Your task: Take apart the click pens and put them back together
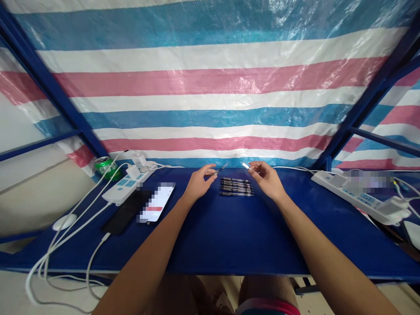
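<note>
Fingertip pinch on both sides: left hand (198,183) nearly closed on a slim dark pen (220,169), right hand (265,179) on a small white piece (245,165), both held clear above a row of black pens (236,187) on the blue surface (229,245).

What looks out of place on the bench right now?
Nothing clearly stands out: the black pens lie in a neat parallel row on the blue table, with nothing visibly spilled or broken. The only mild oddity is the green can, tucked among white cables beside the white power strip.

I saw glossy black plastic pens (236,187) on a smooth blue tabletop (229,245), before a shiny woven plastic tarpaulin (210,83).
</note>
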